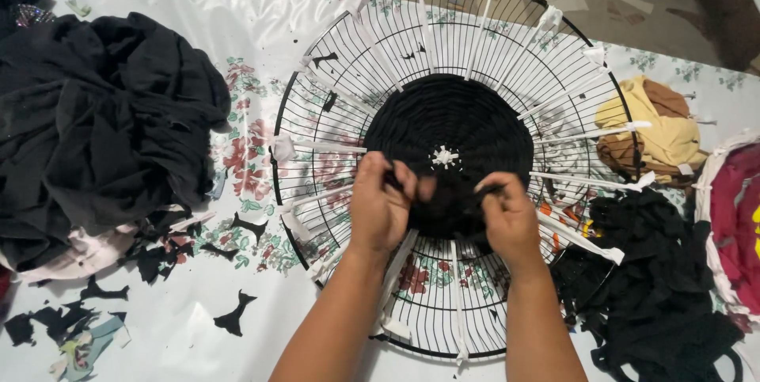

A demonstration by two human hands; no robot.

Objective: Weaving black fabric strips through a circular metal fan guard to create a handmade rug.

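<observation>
Pinching a black fabric strip (443, 192) between them, the hands are working at the near edge of a woven black disc (449, 148) that is filling the middle of a round wire fan guard (332, 49). The left hand (380, 208) is closing its fingers around one end of the strip, while the right hand (511, 220) is curling shut on the other end, its thumb and forefinger nipping the cloth just beside the disc's rim. The strip is looking soft, light and limp, probably stretchy knit, so it is likely bunching and sagging unless kept taut; gripping it close to the weave, as both hands are doing, seems the surest hold. The guard is lying flat on the desk (198, 2), which is wearing a glossy floral cover, and its thin wires are looking stiff but springy, best steadied at the outer ring. White cloth strips (590, 135) are running outward like spokes from the disc to the ring, knotted at the edge. Further out, a heap of black cloth (95, 121) is sitting to the left with small black scraps (233, 319) scattered near it, a pile of black strips (657, 287) is lying to the right, a yellow and brown garment (661, 133) is resting beyond it, and a red bundle (736, 224) is showing at the right edge.
</observation>
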